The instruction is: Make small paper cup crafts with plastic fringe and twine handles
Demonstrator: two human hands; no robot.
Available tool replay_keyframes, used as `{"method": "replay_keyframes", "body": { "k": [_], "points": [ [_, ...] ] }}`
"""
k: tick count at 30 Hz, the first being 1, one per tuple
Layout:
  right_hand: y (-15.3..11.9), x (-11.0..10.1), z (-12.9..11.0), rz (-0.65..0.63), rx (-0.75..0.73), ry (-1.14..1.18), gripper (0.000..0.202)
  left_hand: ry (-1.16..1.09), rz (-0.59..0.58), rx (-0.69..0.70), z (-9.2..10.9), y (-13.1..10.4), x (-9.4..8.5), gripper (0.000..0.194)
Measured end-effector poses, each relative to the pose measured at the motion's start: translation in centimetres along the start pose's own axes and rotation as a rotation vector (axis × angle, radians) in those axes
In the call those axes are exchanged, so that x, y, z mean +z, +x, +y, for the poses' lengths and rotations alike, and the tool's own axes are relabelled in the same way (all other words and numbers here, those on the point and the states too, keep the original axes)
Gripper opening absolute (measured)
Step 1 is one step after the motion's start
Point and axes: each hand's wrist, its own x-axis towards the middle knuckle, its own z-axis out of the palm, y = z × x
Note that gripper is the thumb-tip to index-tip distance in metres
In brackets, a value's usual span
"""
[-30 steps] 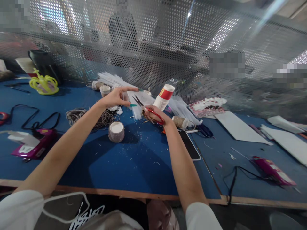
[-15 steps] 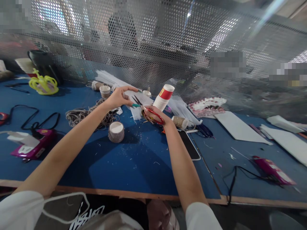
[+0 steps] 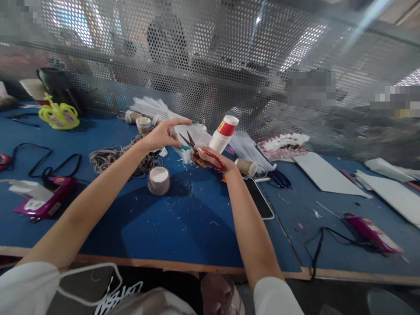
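Note:
My right hand (image 3: 208, 155) grips red-handled scissors (image 3: 212, 159), their dark blades parted and pointing up and left. My left hand (image 3: 164, 134) is left of the blades in a C shape, with thumb and forefinger well apart. A small green piece (image 3: 185, 147) shows at the thumb tip, another near the forefinger tip; I cannot make out what they are. Behind the hands lie thin translucent white strips (image 3: 187, 131). Just past my right hand, a leaning stack of paper cups (image 3: 226, 129) has a red band. A wrapped cup (image 3: 159, 180) stands nearer me.
Tangled grey-brown cord (image 3: 106, 158) lies left of centre. A spool of twine (image 3: 246, 167) and a black-screened tablet (image 3: 259, 199) are at right. Purple power boxes (image 3: 49, 197) with black cables sit at both sides. A perforated metal screen (image 3: 210, 52) bounds the back.
The scissor blades have opened wider and swung slightly upward. The green piece at my left thumb is a little lower. Both arms stay nearly in place.

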Motion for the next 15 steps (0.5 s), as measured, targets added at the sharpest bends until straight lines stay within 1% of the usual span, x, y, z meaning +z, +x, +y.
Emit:
{"method": "replay_keyframes", "body": {
  "k": [3, 6, 11, 15],
  "points": [
    [0.15, 0.04, -0.02, -0.016, -0.025, 0.066, 0.042, -0.003, -0.001, -0.002, 0.11, -0.04, -0.01, 0.077],
    [0.32, 0.07, 0.02, -0.016, -0.018, 0.084, 0.046, 0.001, -0.018, -0.006, 0.24, -0.07, -0.02, 0.078],
    [0.43, 0.13, -0.2, 0.028, 0.058, 0.087, 0.052, -0.002, -0.024, -0.006, 0.4, -0.14, -0.05, 0.078],
    [0.5, 0.12, -0.21, 0.058, 0.115, 0.069, 0.05, 0.004, -0.033, -0.008, 0.42, -0.16, -0.15, 0.08]
  ]
}}
